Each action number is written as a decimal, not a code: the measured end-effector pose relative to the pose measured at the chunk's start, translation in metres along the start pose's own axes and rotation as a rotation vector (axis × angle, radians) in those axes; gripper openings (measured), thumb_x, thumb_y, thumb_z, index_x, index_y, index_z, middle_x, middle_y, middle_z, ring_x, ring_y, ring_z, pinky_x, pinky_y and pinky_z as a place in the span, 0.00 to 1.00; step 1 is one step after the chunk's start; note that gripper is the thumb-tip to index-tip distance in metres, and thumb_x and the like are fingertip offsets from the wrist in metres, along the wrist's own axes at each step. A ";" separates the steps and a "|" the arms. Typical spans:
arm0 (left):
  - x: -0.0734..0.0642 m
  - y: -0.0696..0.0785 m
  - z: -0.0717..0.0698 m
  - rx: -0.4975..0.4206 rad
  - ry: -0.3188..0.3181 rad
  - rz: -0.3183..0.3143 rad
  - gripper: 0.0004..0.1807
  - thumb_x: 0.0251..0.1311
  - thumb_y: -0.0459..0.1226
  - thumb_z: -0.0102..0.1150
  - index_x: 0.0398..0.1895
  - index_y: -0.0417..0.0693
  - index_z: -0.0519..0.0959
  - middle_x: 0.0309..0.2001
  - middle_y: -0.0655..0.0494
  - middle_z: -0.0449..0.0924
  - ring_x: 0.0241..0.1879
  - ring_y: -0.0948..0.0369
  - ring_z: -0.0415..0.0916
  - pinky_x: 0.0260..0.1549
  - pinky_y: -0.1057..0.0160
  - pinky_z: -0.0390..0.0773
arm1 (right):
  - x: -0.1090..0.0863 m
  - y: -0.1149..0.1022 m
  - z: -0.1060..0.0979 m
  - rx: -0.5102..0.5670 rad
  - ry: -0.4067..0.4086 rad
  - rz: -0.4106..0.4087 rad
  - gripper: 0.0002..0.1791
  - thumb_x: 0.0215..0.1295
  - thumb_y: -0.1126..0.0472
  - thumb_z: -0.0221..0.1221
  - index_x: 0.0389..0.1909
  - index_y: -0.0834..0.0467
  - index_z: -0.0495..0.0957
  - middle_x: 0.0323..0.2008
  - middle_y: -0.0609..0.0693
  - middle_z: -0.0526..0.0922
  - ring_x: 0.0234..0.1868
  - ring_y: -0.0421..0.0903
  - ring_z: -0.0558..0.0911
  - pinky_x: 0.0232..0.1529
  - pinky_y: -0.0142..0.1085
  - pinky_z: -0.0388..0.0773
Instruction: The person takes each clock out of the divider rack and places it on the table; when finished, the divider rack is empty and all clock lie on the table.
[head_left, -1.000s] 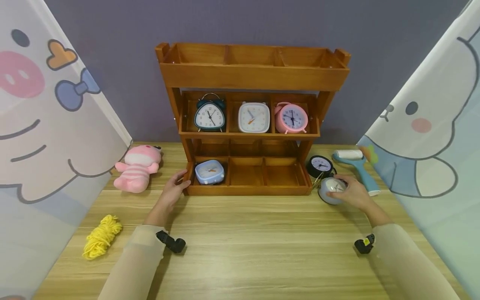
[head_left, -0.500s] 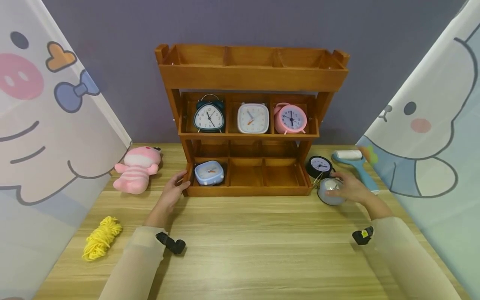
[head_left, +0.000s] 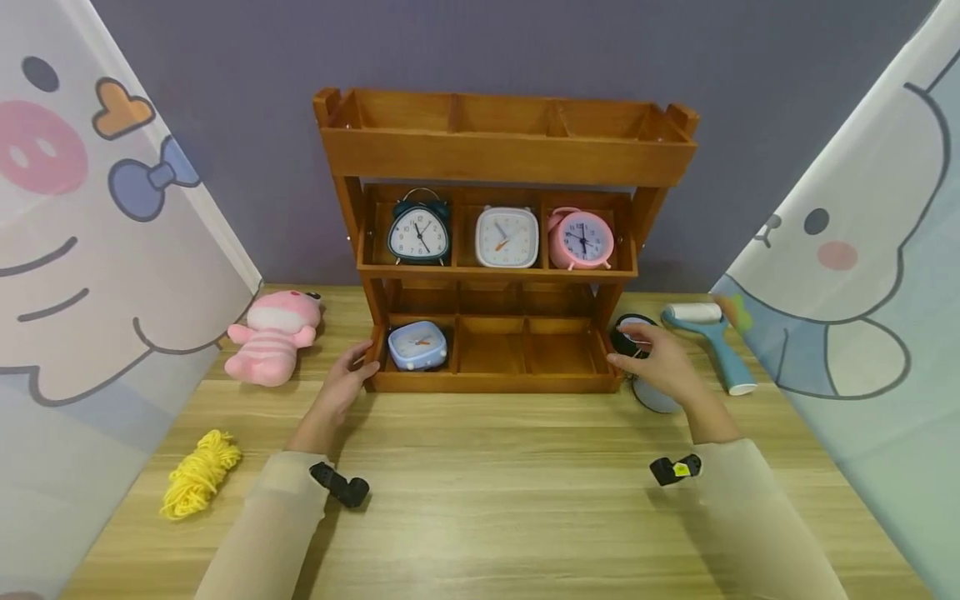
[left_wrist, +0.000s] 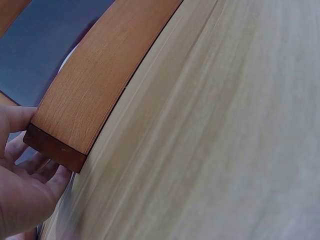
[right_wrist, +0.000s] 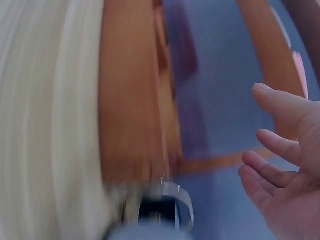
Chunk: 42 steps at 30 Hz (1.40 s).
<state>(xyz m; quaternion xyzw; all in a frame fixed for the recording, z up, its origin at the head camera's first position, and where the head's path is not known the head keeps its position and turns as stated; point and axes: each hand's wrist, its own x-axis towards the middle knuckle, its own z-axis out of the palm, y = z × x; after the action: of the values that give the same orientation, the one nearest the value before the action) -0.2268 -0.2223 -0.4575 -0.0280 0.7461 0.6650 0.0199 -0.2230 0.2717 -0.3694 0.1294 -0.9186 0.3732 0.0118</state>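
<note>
My left hand [head_left: 347,385] holds the lower left end of a brown wooden shelf [head_left: 487,382]. In the left wrist view, its thumb and fingers bracket the corner of the front board [left_wrist: 100,80]. My right hand [head_left: 663,367], fingers apart and holding nothing, hovers by the shelf's lower right end. It partly hides a black alarm clock [head_left: 621,343] and a pale grey-blue round clock [head_left: 654,397] on the table. A light blue alarm clock [head_left: 418,345] lies in the bottom left compartment. The middle tier bears a dark green clock [head_left: 419,233], a white clock [head_left: 507,237] and a pink clock [head_left: 582,239].
A pink striped plush toy [head_left: 272,340] and a bundle of yellow cord [head_left: 201,475] lie on the left. At the right is a blue lint roller [head_left: 718,337] with a white roll. Cartoon-printed panels [head_left: 832,275] flank the wooden table [head_left: 495,492].
My right hand has come off the grey-blue clock and moved left toward the shelf's right end, over the black clock. My left hand has stayed on the shelf.
</note>
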 end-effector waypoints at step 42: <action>0.001 0.001 0.000 -0.019 0.005 -0.017 0.31 0.71 0.29 0.48 0.74 0.36 0.54 0.74 0.37 0.47 0.71 0.44 0.45 0.67 0.46 0.51 | 0.094 -0.141 0.197 0.030 -0.120 -0.038 0.39 0.56 0.47 0.70 0.66 0.56 0.68 0.61 0.57 0.70 0.59 0.52 0.71 0.57 0.44 0.71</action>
<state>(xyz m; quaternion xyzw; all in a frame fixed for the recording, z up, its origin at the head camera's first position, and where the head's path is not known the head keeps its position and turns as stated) -0.2283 -0.2225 -0.4564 -0.0362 0.7396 0.6717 0.0235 -0.2639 0.0173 -0.4043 0.1691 -0.9094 0.3782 -0.0382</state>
